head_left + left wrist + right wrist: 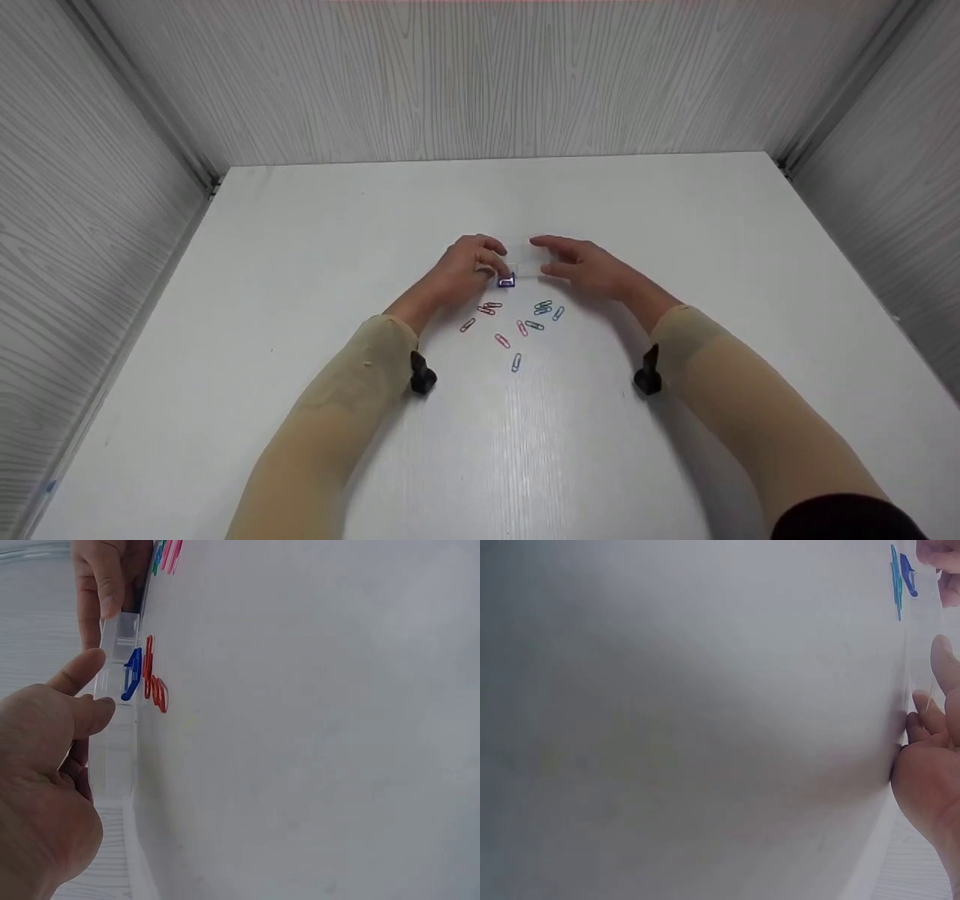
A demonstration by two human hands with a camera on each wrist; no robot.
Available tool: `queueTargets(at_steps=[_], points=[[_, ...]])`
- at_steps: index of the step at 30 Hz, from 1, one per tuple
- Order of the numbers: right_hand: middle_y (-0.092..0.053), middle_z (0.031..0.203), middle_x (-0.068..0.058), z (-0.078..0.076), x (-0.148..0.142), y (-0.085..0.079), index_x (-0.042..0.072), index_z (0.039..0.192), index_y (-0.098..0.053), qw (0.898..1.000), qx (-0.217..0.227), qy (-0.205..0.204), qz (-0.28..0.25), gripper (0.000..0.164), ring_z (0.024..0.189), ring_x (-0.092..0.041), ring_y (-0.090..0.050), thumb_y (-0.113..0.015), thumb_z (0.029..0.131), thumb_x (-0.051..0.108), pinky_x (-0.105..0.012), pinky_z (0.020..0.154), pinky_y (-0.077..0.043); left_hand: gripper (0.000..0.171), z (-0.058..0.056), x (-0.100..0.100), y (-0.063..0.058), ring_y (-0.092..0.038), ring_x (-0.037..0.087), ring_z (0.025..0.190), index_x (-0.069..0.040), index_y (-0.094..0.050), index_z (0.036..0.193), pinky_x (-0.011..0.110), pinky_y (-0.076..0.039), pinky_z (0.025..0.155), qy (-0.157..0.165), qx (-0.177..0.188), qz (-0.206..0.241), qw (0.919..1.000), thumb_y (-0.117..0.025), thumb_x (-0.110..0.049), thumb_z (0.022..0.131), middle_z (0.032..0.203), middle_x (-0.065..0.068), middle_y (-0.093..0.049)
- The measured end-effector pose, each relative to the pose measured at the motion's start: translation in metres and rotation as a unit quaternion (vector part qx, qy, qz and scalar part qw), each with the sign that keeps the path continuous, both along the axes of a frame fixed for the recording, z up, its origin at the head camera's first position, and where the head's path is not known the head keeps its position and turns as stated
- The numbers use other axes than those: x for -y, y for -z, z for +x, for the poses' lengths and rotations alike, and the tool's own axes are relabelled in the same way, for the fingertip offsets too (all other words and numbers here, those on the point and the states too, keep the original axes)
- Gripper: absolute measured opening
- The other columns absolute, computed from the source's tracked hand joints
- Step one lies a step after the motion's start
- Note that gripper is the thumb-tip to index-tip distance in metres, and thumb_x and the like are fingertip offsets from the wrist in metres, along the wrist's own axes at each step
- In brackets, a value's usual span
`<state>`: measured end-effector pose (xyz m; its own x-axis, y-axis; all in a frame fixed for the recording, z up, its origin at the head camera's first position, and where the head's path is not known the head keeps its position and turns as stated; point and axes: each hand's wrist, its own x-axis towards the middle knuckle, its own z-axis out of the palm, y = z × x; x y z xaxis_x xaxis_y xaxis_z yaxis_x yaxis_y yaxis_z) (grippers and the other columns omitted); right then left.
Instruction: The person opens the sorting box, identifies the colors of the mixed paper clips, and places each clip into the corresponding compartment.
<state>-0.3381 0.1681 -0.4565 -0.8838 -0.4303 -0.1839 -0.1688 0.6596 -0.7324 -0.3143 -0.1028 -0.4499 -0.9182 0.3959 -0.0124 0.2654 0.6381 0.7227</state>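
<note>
Clear plastic box (118, 736) is around mid bench (480, 457), between my two hands; can't tell if resting or slightly lifted. My left grip (466, 268) is clamped on it, thumb and finger beside the blue latch (506, 281) on the near side. My right grip (587, 266) is clamped on the other end, thumb near side, fingers far side. Red clips (490, 308) lie just in front of my left; green clip (534, 325) and others nearer my right. Lone blue clip (517, 363) lies closest to me. Beige sleeves (307, 442) on both arms.
</note>
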Motion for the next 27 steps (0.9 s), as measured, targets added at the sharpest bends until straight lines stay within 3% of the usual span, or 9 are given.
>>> queueTargets(at_steps=[8,12,19,27], points=[[-0.039,0.168,0.005,-0.002,-0.002,0.003,0.041,0.157,-0.051,1.000,-0.015,-0.009,-0.011,0.053,0.158,-0.023,-0.031,-0.066,0.107,0.040,-0.050,0.127,-0.024,0.039,0.001,0.002,-0.001,-0.039,0.020,0.148,-0.025,-0.082,0.115,0.043,-0.023,0.128,0.001,-0.022,-0.001,0.9998,-0.059,0.003,0.102,0.141,-0.006,-0.060],[-0.038,0.169,0.007,-0.003,-0.001,0.006,0.046,0.156,-0.051,1.000,-0.011,-0.004,-0.007,0.052,0.158,-0.021,-0.031,-0.066,0.106,0.042,-0.048,0.127,-0.024,0.036,0.002,0.004,-0.002,-0.039,0.019,0.149,-0.027,-0.079,0.124,0.043,-0.024,0.128,-0.010,-0.023,-0.007,0.9996,-0.064,-0.002,0.102,0.145,-0.006,-0.059],[-0.038,0.169,0.007,-0.002,0.002,0.006,0.052,0.154,-0.050,1.000,-0.001,0.007,-0.003,0.052,0.156,-0.024,-0.034,-0.066,0.105,0.045,-0.051,0.127,-0.025,0.035,0.002,0.017,-0.009,-0.039,0.023,0.149,-0.019,-0.075,0.133,0.044,-0.026,0.127,-0.018,-0.044,-0.003,0.9989,-0.073,-0.009,0.100,0.148,-0.001,-0.058],[-0.038,0.168,0.010,-0.001,0.000,0.007,0.052,0.154,-0.050,1.000,0.004,0.011,-0.004,0.052,0.157,-0.022,-0.030,-0.066,0.105,0.046,-0.052,0.128,-0.021,0.044,-0.002,0.034,-0.008,-0.038,0.026,0.152,-0.015,-0.071,0.139,0.044,-0.028,0.126,-0.014,-0.039,-0.001,0.9991,-0.080,-0.013,0.096,0.157,0.002,-0.053]])
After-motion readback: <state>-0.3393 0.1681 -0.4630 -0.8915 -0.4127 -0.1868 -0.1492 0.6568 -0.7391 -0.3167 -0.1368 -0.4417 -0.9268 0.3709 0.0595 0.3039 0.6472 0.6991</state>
